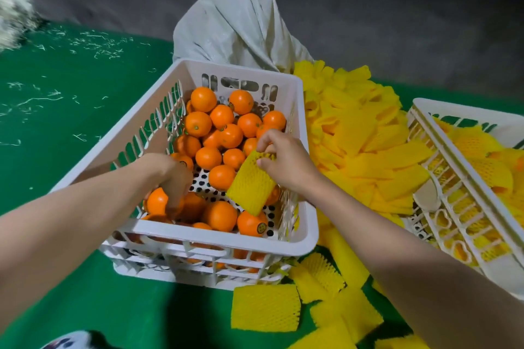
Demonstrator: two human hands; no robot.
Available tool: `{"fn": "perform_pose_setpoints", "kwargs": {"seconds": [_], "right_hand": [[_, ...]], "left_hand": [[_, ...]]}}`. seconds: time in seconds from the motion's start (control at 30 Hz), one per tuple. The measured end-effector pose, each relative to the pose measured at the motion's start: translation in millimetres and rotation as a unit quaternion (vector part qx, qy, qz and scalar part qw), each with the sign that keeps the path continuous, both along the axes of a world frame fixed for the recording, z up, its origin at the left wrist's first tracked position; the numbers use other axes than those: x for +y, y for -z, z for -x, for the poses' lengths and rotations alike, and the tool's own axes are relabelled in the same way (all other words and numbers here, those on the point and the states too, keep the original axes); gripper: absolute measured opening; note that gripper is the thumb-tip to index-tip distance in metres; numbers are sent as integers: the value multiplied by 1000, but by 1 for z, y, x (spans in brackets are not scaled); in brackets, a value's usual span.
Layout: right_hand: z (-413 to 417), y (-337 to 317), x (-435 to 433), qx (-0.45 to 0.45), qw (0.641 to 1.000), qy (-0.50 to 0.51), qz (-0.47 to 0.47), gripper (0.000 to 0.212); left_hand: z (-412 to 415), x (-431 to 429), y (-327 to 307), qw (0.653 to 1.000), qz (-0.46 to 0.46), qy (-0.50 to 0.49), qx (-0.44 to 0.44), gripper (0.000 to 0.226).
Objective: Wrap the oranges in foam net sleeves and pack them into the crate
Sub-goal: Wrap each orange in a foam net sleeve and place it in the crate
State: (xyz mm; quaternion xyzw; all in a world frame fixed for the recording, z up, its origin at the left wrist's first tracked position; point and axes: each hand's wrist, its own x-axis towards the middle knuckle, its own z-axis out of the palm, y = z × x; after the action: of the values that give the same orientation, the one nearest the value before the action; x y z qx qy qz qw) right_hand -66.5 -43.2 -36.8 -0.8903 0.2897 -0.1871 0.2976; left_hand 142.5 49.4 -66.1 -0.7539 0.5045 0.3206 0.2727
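A white slatted crate point(304, 150) in the middle holds several bare oranges point(221, 133). My left hand point(170, 176) reaches down into its near left corner and curls its fingers round one orange point(156, 201). My right hand point(286, 161) hovers over the crate's right side and pinches the top of a yellow foam net sleeve point(251, 184), which hangs open below it. A second white crate point(453, 201) at the right edge holds oranges wrapped in yellow sleeves point(482, 150).
A heap of loose yellow sleeves point(360, 133) lies between the two crates, and more sleeves point(265, 307) lie on the green mat point(56, 150) in front. A grey sack point(241, 28) stands behind the middle crate.
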Motion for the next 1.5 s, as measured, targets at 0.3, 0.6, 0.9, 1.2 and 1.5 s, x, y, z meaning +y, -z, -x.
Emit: {"fn": "perform_pose_setpoints", "kwargs": {"seconds": [0.3,0.6,0.9,1.2,1.5], "right_hand": [[15,-21,1,-193,957,38,-213,33],[71,-45,5,-281,826,-63,-485,16],[106,-42,14,-280,795,-161,-513,22],[154,-38,0,-306,903,-17,-302,30],[188,-31,-17,-364,919,102,-113,15]], "left_hand": [[11,5,-40,819,299,-231,433,47],[92,2,-72,543,405,-328,659,53],[178,-15,-78,448,378,-438,682,73],[237,-36,-73,403,441,-435,674,35],[270,-44,-65,446,461,-368,673,58]]}}
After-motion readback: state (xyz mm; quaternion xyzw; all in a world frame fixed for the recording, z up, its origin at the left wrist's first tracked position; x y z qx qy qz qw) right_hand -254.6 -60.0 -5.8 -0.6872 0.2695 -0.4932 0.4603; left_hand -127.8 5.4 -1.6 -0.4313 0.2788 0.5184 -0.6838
